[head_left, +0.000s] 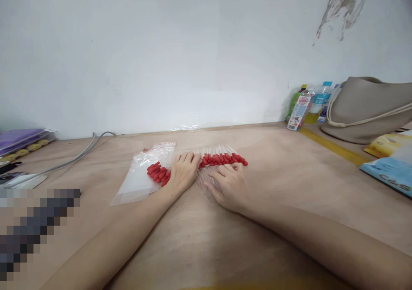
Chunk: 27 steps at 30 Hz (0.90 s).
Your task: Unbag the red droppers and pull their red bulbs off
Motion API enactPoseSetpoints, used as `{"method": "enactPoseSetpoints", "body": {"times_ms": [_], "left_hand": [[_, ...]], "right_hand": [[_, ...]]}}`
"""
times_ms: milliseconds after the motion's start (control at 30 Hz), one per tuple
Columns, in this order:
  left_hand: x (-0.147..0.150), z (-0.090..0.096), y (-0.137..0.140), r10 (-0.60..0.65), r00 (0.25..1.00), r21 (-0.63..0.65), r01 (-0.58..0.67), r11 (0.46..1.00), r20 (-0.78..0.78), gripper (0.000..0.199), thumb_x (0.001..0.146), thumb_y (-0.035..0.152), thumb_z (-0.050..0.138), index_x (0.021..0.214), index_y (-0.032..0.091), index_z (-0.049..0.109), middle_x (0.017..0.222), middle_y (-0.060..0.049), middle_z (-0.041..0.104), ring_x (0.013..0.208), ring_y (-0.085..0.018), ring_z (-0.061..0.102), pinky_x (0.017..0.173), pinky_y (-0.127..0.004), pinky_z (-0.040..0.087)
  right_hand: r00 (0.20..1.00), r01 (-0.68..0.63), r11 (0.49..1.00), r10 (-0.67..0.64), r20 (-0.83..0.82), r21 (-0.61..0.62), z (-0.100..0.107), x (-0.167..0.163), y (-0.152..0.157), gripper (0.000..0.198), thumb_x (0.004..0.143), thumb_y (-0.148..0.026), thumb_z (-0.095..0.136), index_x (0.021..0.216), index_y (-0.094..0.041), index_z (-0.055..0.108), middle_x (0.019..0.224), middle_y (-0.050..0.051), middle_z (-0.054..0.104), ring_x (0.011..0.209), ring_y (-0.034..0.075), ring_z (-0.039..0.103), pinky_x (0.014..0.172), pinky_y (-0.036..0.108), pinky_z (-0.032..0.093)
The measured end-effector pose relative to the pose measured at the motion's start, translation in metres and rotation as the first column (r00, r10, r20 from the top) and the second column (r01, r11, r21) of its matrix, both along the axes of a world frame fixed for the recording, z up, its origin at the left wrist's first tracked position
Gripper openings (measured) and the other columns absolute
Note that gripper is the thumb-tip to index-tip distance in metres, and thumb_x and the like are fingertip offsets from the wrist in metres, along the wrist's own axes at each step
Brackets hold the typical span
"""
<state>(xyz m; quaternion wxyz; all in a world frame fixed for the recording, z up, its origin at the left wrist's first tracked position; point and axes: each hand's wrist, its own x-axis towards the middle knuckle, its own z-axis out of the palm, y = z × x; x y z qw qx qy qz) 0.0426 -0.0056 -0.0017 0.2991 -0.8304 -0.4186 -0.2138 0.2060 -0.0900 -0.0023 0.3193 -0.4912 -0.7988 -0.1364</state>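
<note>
A row of what look like droppers, with red bulbs (222, 158) and thin clear tubes, lies across the middle of the table. My left hand (185, 170) rests palm down at the row's left end, fingers stretched out over some of the bulbs. Left of that hand, more red bulbs (157, 173) show on a clear zip bag (135, 176); the hand hides part of this group. Just in front of the row, my right hand (231, 185) lies over clear tubes (206, 178), its fingers loosely bent and its thumb apart. Whether either palm touches tubes is hidden.
Several bottles (317, 101) and a grey drawstring bag (370, 105) stand at the back right, near blue and yellow packets (391, 174). A grey cable (74, 157) runs along the left, beside a purple item in a clear case (22, 140). A white wall (193, 58) closes the back.
</note>
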Motion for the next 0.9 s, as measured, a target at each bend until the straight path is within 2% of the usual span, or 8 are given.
{"method": "enactPoseSetpoints", "body": {"times_ms": [100, 200, 367, 500, 600, 700, 800, 900], "left_hand": [[-0.002, 0.002, 0.003, 0.032, 0.972, -0.149, 0.003, 0.989, 0.232, 0.022, 0.088, 0.026, 0.037, 0.093, 0.016, 0.055, 0.089, -0.010, 0.056, 0.086, -0.023, 0.051, 0.075, -0.035, 0.037], [-0.007, 0.005, 0.006, 0.090, 0.917, -0.341, 0.052, 0.939, 0.388, 0.020, 0.086, 0.026, 0.038, 0.088, 0.016, 0.056, 0.090, -0.009, 0.057, 0.084, -0.021, 0.053, 0.075, -0.033, 0.040], [-0.013, 0.008, 0.014, 0.132, 0.895, -0.444, 0.080, 0.892, 0.426, 0.020, 0.082, 0.030, 0.044, 0.080, 0.016, 0.058, 0.077, -0.005, 0.061, 0.072, -0.017, 0.057, 0.066, -0.027, 0.043], [-0.013, 0.008, 0.015, 0.168, 0.871, -0.463, 0.075, 0.883, 0.461, 0.022, 0.080, 0.033, 0.046, 0.080, 0.015, 0.060, 0.081, -0.006, 0.061, 0.071, -0.016, 0.057, 0.068, -0.027, 0.044], [-0.012, 0.007, 0.014, 0.174, 0.863, -0.468, 0.080, 0.880, 0.474, 0.023, 0.080, 0.033, 0.046, 0.081, 0.015, 0.060, 0.083, -0.006, 0.061, 0.075, -0.017, 0.057, 0.072, -0.028, 0.043], [-0.012, 0.009, 0.013, 0.175, 0.866, -0.497, 0.095, 0.862, 0.469, 0.024, 0.079, 0.035, 0.046, 0.075, 0.016, 0.060, 0.077, -0.005, 0.062, 0.075, -0.018, 0.057, 0.070, -0.028, 0.042], [-0.012, 0.012, 0.015, 0.184, 0.866, -0.535, 0.109, 0.838, 0.465, 0.025, 0.078, 0.037, 0.047, 0.072, 0.016, 0.060, 0.074, -0.004, 0.063, 0.070, -0.017, 0.057, 0.065, -0.027, 0.042], [-0.013, 0.014, 0.016, 0.203, 0.864, -0.570, 0.112, 0.814, 0.461, 0.026, 0.077, 0.038, 0.047, 0.071, 0.017, 0.060, 0.072, -0.003, 0.065, 0.065, -0.015, 0.057, 0.061, -0.025, 0.042]], "right_hand": [[0.992, -0.124, 0.992, 0.124, -0.005, 0.000, -0.006, 0.017, -0.005, 0.027, 0.077, -0.042, 0.054, 0.084, -0.017, 0.062, 0.076, 0.004, 0.059, 0.074, 0.016, 0.046, 0.075, 0.035, 0.023], [0.960, -0.277, 0.960, 0.278, 0.019, -0.031, -0.010, 0.025, -0.006, 0.037, 0.071, -0.051, 0.060, 0.091, -0.020, 0.063, 0.073, 0.002, 0.059, 0.073, 0.016, 0.045, 0.075, 0.035, 0.022], [0.939, -0.340, 0.940, 0.341, 0.052, -0.030, -0.015, 0.016, 0.005, 0.031, 0.074, -0.053, 0.058, 0.089, -0.027, 0.067, 0.065, -0.001, 0.058, 0.070, 0.014, 0.042, 0.074, 0.035, 0.020], [0.943, -0.327, 0.944, 0.329, 0.049, -0.052, -0.015, 0.004, 0.013, 0.033, 0.073, -0.055, 0.056, 0.089, -0.029, 0.068, 0.062, -0.001, 0.056, 0.069, 0.013, 0.042, 0.075, 0.035, 0.020], [0.956, -0.279, 0.958, 0.283, 0.082, -0.062, -0.011, -0.006, 0.014, 0.041, 0.072, -0.060, 0.053, 0.097, -0.030, 0.065, 0.072, 0.001, 0.057, 0.074, 0.015, 0.043, 0.075, 0.036, 0.021], [0.931, -0.306, 0.949, 0.314, 0.186, -0.072, -0.005, -0.015, 0.015, 0.045, 0.076, -0.061, 0.047, 0.108, -0.032, 0.059, 0.091, 0.004, 0.058, 0.086, 0.019, 0.044, 0.082, 0.041, 0.021], [0.875, -0.396, 0.913, 0.407, 0.261, -0.096, -0.003, -0.022, 0.021, 0.042, 0.082, -0.058, 0.040, 0.111, -0.032, 0.057, 0.112, 0.003, 0.055, 0.102, 0.021, 0.041, 0.092, 0.047, 0.015], [0.825, -0.483, 0.866, 0.500, 0.263, -0.131, -0.004, -0.026, 0.028, 0.042, 0.085, -0.055, 0.035, 0.110, -0.030, 0.057, 0.119, 0.002, 0.055, 0.112, 0.021, 0.037, 0.097, 0.050, 0.009]]}}
